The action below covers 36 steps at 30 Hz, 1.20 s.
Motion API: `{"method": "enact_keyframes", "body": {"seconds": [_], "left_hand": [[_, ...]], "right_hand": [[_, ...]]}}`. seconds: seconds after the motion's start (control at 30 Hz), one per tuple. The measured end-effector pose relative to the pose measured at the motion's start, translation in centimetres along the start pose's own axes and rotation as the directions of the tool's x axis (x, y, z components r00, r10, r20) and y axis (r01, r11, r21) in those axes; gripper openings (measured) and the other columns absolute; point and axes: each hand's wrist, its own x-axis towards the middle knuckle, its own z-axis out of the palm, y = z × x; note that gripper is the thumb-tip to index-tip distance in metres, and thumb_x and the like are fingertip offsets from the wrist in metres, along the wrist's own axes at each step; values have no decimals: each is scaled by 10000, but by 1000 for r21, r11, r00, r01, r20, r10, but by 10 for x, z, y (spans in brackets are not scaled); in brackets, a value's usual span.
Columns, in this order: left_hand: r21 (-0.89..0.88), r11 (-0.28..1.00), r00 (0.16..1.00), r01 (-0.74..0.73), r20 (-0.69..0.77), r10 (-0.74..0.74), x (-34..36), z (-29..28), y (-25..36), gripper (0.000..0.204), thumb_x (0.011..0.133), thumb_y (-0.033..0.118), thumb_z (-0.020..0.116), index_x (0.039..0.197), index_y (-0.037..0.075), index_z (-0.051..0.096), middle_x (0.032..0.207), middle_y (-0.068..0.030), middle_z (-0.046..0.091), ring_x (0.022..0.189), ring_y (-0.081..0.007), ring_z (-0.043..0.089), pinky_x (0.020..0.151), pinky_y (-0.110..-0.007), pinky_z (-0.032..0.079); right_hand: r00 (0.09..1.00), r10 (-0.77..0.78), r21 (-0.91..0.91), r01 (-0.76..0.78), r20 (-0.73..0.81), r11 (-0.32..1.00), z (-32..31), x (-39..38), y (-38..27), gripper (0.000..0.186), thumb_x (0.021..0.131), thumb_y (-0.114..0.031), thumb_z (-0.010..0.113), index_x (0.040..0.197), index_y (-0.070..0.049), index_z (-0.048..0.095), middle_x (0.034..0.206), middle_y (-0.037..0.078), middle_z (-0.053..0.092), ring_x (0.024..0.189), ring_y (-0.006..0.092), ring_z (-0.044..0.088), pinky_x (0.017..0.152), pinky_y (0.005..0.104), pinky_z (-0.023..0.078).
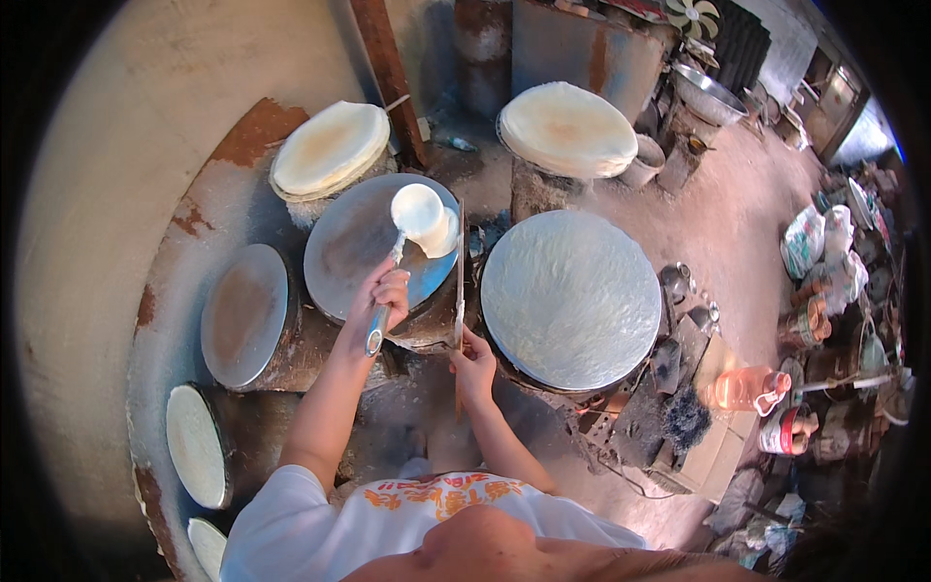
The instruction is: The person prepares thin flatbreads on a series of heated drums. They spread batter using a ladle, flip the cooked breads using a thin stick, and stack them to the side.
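Note:
My left hand is closed round the handle of a ladle coated in white batter. The ladle is over the left griddle, a dark round plate, and white batter shows beside its bowl. My right hand grips a long thin flat spreader, seen nearly edge-on between the two griddles. A pale, wet-looking layer of batter covers the right griddle, reaching almost to its rim. Behind the griddles stand two stacks of thin round pancakes, one at the left and one at the right, browned in the middle.
More round plates stand along the curved wall at left, one brown-stained and one pale. A wooden post rises at the back. Right of the griddles are an orange-tinted plastic jug, a black brush-like clump and plastic bags.

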Motion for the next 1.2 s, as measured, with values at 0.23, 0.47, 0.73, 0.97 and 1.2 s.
{"method": "enact_keyframes", "body": {"seconds": [0.23, 0.47, 0.73, 0.97, 1.2], "left_hand": [[363, 932, 998, 11, -56, 10, 60, 20, 84, 84, 956, 130, 520, 886, 125, 475, 615, 36, 348, 479, -42, 373, 404, -175, 337], [706, 697, 991, -124, 48, 128, 88, 28, 130, 221, 967, 134, 481, 1180, 189, 466, 588, 43, 343, 442, -38, 344, 373, -172, 329], [941, 335, 972, -47, -34, 234, 65, 29, 187, 572, 946, 136, 497, 1451, 277, 271, 597, 18, 383, 437, -69, 361, 385, -219, 319], [999, -20, 872, -34, 39, 489, 21, 36, 219, 538, 932, 113, 511, 1432, 232, 349, 572, 13, 402, 421, -84, 386, 372, -251, 332], [978, -205, 791, 29, 102, 603, -16, 21, 237, 519, 926, 86, 505, 1419, 201, 394, 547, 16, 388, 360, -90, 360, 331, -267, 309]], "right_hand": [[788, -615, -688, 434, -23, 582, 60, 17, 12, 538, 668, 68, 600, 1200, -9, 566, 1089, 160, 509, 956, 315, 520, 814, 364, 448], [800, -598, -929, 261, 56, 262, 125, 68, -4, 409, 729, 47, 533, 1121, -50, 599, 1063, 175, 551, 1004, 358, 512, 852, 400, 450], [829, -560, -949, 183, 9, 256, 129, 31, 15, 343, 762, -12, 550, 1092, -71, 627, 1081, 121, 572, 1000, 324, 532, 846, 385, 459], [766, -629, -948, 283, 134, 143, 100, 51, -18, 334, 704, -24, 582, 1030, -50, 652, 1010, 113, 618, 937, 313, 553, 825, 377, 474], [766, -562, -918, 395, 312, 28, 140, 96, -21, 345, 709, -4, 545, 1016, -99, 671, 983, 48, 616, 946, 289, 553, 793, 372, 496]]}}
